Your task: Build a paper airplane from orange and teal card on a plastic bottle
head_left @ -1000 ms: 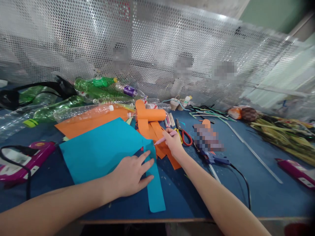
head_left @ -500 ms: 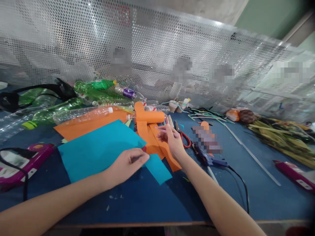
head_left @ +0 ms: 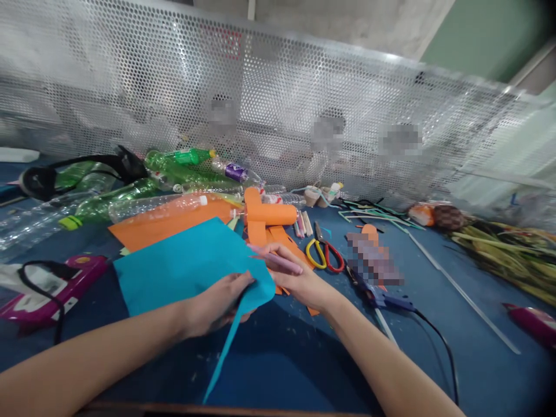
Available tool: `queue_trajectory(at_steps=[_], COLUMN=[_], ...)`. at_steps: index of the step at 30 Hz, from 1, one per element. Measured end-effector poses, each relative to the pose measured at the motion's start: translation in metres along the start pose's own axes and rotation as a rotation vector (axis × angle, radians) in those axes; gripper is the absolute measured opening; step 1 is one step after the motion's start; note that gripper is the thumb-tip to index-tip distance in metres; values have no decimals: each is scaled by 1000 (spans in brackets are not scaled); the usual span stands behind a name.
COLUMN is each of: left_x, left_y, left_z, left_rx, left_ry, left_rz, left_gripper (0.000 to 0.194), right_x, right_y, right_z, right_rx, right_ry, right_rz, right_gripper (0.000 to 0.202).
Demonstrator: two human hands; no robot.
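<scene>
My left hand (head_left: 219, 304) pinches a blue paper strip (head_left: 259, 286) with a rounded end. The strip's other end bends down toward the table's front edge, seen nearly edge-on. My right hand (head_left: 302, 281) holds a pink marker (head_left: 282, 263), its tip pointing left, above the strip's upper edge. Behind and left of the hands lies a larger blue paper sheet (head_left: 169, 266), on top of an orange sheet (head_left: 130, 231). Just beyond my right hand is a bottle wrapped in orange paper (head_left: 275, 214). Orange paper strips (head_left: 282, 237) are partly hidden beneath my right hand.
Scissors (head_left: 320, 253) with yellow and red handles lie right of my right hand, near several markers (head_left: 304, 223). Farther right is a blue glue gun (head_left: 377, 295) with a cord. Plastic bottles (head_left: 156, 205) crowd the back left before a perforated metal screen (head_left: 278, 116). A magenta device (head_left: 78, 278) sits left.
My left hand has lifted the blue strip off the table; its end now shows rounded. My right hand has come down and toward it with the marker. The view has shifted slightly.
</scene>
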State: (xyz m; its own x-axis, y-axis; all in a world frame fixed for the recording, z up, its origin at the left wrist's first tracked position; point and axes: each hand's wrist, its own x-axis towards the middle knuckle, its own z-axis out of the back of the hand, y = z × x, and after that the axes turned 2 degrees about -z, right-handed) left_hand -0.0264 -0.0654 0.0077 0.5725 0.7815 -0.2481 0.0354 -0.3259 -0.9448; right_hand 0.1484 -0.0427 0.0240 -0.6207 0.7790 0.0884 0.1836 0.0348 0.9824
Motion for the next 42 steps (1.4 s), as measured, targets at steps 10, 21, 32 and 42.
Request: queue_trajectory(at_steps=[10, 21, 32, 42], left_x=[2, -4, -2, 2], left_y=[7, -5, 7, 22], left_z=[0, 6, 4, 7], left_rx=[-13, 946, 1178, 1516], left_ry=[252, -255, -282, -177], left_rz=[46, -498, -632, -575], left_gripper=[37, 23, 26, 29], right_x=[5, 13, 15, 15], right_y=[-4, -32, -44, -33], right_z=[-4, 37, 37, 32], right_rx=[58, -693, -692, -736], right_ry=[-169, -312, -292, -557], right_rz=[44, 83, 134, 185], right_gripper=[30, 24, 22, 17])
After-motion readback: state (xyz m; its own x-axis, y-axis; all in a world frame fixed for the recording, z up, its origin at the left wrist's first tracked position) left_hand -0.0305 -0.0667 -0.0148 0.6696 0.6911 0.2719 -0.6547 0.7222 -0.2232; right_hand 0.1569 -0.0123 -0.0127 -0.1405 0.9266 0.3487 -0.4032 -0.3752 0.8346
